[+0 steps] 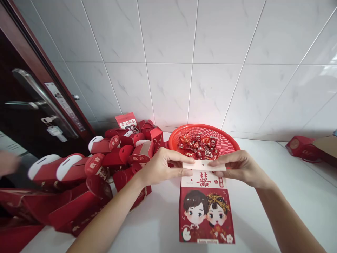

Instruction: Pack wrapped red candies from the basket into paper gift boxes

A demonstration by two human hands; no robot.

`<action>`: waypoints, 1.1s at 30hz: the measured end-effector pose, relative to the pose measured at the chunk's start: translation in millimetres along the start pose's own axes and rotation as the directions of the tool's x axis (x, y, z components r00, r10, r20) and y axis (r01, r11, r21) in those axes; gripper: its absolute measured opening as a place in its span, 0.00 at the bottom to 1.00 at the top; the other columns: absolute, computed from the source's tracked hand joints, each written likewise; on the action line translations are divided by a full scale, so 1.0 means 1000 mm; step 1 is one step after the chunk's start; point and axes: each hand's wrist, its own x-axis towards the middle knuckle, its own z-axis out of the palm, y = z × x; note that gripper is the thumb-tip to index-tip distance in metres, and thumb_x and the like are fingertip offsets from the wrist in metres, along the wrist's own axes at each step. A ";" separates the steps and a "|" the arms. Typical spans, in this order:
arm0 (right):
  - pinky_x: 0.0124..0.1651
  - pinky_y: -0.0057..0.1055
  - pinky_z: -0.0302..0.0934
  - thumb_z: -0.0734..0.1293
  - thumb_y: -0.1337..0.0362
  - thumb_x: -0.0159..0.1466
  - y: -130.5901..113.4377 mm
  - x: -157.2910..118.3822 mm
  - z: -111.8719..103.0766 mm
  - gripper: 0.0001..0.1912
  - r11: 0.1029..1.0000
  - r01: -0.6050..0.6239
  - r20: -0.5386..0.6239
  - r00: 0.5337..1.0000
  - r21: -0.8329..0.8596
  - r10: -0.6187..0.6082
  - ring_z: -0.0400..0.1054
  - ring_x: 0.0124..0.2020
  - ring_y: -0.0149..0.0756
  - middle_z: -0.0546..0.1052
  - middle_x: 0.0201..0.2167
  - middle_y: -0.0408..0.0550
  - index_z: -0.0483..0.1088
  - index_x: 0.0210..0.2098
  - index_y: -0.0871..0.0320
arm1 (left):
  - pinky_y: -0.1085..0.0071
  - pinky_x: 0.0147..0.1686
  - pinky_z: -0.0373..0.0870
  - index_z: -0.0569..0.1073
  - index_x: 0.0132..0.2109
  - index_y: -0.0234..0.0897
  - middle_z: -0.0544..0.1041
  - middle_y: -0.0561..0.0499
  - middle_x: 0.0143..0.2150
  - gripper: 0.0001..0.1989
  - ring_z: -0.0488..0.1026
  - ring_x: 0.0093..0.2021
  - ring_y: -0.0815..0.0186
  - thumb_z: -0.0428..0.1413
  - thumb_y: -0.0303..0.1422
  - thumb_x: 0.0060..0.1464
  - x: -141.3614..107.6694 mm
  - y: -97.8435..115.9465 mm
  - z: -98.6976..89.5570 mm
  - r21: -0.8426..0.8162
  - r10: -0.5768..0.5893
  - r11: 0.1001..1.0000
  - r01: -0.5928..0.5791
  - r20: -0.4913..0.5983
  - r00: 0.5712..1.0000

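A red gift box (206, 214) with two cartoon figures and a white top band stands on the white table in front of me. My left hand (168, 165) pinches the left end of its pale top flap between thumb and fingers. At the right end of the same flap, my right hand (234, 167) has a matching pinch. Just behind the box sits a red plastic basket (226, 138) holding wrapped candies (201, 146); the box and my hands cover its front part.
Many red gift boxes (105, 158) crowd the left side of the white table (279, 196). Another red box (302, 147) lies at the far right. A tiled wall (171, 88) rises behind, and a dark door (31, 102) with keys stands at left. A blurred hand (7, 163) shows at the left edge.
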 end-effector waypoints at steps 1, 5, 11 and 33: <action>0.39 0.33 0.80 0.79 0.67 0.58 -0.001 0.000 -0.001 0.13 1.000 -0.001 0.015 1.000 0.003 0.001 0.81 0.32 0.37 0.86 0.32 0.46 0.85 0.43 0.50 | 0.69 0.44 0.83 0.86 0.44 0.38 0.87 0.47 0.42 0.14 0.85 0.42 0.59 0.72 0.31 0.47 0.000 0.001 0.000 -0.002 -0.010 1.000 0.010 0.006 1.000; 0.41 0.33 0.80 0.81 0.66 0.57 -0.004 -0.002 -0.005 0.15 1.000 -0.019 0.055 0.998 -0.022 0.020 0.83 0.37 0.40 0.87 0.37 0.48 0.85 0.44 0.50 | 0.70 0.41 0.83 0.86 0.44 0.37 0.87 0.46 0.42 0.14 0.85 0.41 0.59 0.71 0.32 0.48 -0.001 0.002 0.004 0.000 -0.028 1.000 0.028 0.003 1.000; 0.38 0.33 0.79 0.76 0.63 0.63 -0.011 -0.006 0.002 0.09 0.990 0.013 -0.043 0.999 -0.138 -0.019 0.81 0.35 0.39 0.87 0.37 0.50 0.85 0.43 0.55 | 0.70 0.36 0.80 0.86 0.45 0.35 0.87 0.45 0.40 0.12 0.83 0.37 0.61 0.67 0.35 0.53 -0.004 0.006 0.013 0.104 -0.030 0.994 0.038 -0.075 0.997; 0.39 0.32 0.75 0.72 0.44 0.65 0.001 -0.140 -0.025 0.20 0.843 -0.290 -0.620 0.782 -0.452 -0.063 0.80 0.38 0.45 0.85 0.38 0.52 0.83 0.41 0.53 | 0.71 0.56 0.75 0.81 0.54 0.45 0.80 0.48 0.56 0.13 0.79 0.55 0.63 0.59 0.34 0.65 -0.063 -0.013 0.043 0.324 -0.017 0.946 -0.027 0.133 0.991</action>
